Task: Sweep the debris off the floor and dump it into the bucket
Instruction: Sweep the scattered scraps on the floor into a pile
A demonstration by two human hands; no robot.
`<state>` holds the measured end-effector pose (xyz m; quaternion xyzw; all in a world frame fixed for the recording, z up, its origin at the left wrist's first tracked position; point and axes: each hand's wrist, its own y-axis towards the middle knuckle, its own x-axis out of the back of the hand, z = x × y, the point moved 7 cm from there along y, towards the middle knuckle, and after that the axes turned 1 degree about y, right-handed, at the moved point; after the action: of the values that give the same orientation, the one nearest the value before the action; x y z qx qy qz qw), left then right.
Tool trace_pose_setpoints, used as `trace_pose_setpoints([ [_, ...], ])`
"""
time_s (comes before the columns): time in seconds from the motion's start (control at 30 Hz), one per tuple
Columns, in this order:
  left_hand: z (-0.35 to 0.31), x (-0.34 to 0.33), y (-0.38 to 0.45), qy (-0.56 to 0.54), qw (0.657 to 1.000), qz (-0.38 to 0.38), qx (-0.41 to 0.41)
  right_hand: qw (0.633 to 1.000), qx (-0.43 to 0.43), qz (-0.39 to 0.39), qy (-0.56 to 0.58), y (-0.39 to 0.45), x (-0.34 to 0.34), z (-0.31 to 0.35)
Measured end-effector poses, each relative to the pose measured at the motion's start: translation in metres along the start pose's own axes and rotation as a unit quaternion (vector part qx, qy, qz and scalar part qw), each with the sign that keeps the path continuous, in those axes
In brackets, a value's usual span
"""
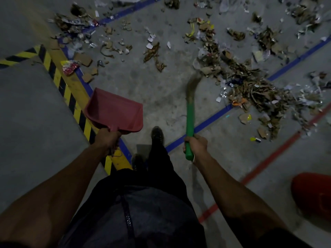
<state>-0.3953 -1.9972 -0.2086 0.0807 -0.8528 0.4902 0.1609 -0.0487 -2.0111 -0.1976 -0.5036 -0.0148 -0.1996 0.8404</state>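
So the concrete floor [161, 90] takes up basically everything here, crossed by blue tape lines [211, 119] and a yellow-and-black hazard stripe [59, 77] over at 9 o'clock. The debris [250, 86], torn cardboard, paper scraps, wrappers, is scattered from 11 round to 3 o'clock, thickest in a band at 2. Red bucket [311, 196] sits way down at 4 o'clock, only partly in view. Red dustpan [114, 111] is held off the floor, left hand [107, 138] clenched on its handle. Right hand [196, 144] is wrapped round the green handle of the broom [189, 111], bristles blurry at the edge of the thick pile. Looks like still the gathering stage to me; next up is probably dragging that band into one heap, then getting the pan down flat beside it.
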Motion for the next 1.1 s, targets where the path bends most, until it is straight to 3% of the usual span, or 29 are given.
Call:
trace_pose_setpoints([
  [0.17, 0.008, 0.008, -0.015, -0.032, 0.999, 0.003, -0.011, 0.998, -0.052, 0.012, -0.02, -0.009, 0.001, -0.03],
  [0.37, 0.021, 0.03, -0.033, -0.109, 0.994, -0.025, -0.007, 0.995, -0.072, 0.0, 0.066, -0.005, -0.007, 0.006],
  [0.47, 0.031, 0.051, -0.04, -0.148, 0.988, -0.033, 0.008, 0.99, -0.084, 0.072, 0.083, -0.026, -0.048, 0.016],
  [0.7, 0.049, 0.117, -0.039, -0.157, 0.985, -0.07, 0.019, 0.957, -0.154, 0.247, -0.012, -0.087, -0.141, 0.005],
  [0.87, 0.059, 0.159, -0.03, -0.183, 0.977, -0.103, 0.037, 0.939, 0.009, 0.251, -0.236, -0.092, -0.205, 0.02],
  [1.1, 0.059, 0.21, 0.001, -0.216, 0.961, -0.146, 0.09, 0.808, 0.178, 0.29, -0.48, -0.077, -0.326, 0.056],
])
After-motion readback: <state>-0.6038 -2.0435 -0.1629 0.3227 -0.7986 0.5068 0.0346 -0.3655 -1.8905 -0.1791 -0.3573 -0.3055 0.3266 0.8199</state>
